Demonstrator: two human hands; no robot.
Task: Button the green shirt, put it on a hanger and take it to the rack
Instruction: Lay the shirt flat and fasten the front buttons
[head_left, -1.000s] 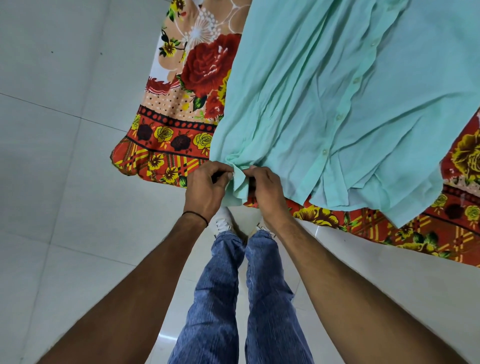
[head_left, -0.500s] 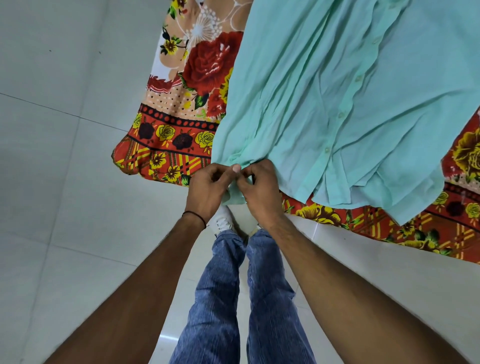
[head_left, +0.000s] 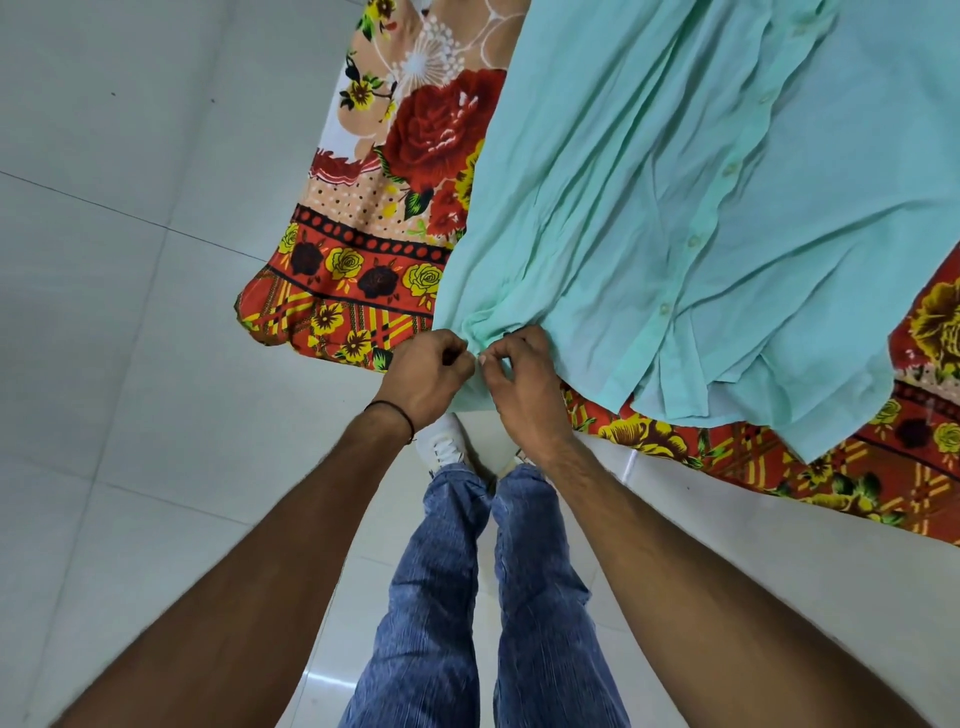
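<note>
Fingers (head_left: 456, 347) of left hand (head_left: 423, 382) and right hand (head_left: 524, 395) are curled, tips nearly meeting. Both are clamped on one small bunched fold of the green shirt (head_left: 623, 208), right at the near edge of the floral sheet (head_left: 363, 270). The fold looks like a cuff or a hem corner, can't tell which. Any button or hole there is hidden under the fingertips.

Shirt location: spread on the floral sheet, covering its right part, lower edge hanging just over the sheet's near edge. What the sheet covers isn't visible.

Status, my read:
- Front placket: a row of buttons (head_left: 694, 240) runs down the middle of the shirt, over the sheet, and the panels look closed along it. Probably done for the part in view; the top end is cut off by the frame.
- Current step: fastening a small piece at the sheet's near edge. In progress, not confirmed closed.
- Hanger: none in view on or around the sheet. Not started.
- Rack: not in view. Not started.

So the buttoning stage is likely near its end, with two of three stages left. The next step needs both hands freed, then a hanger from somewhere off the sheet.
</note>
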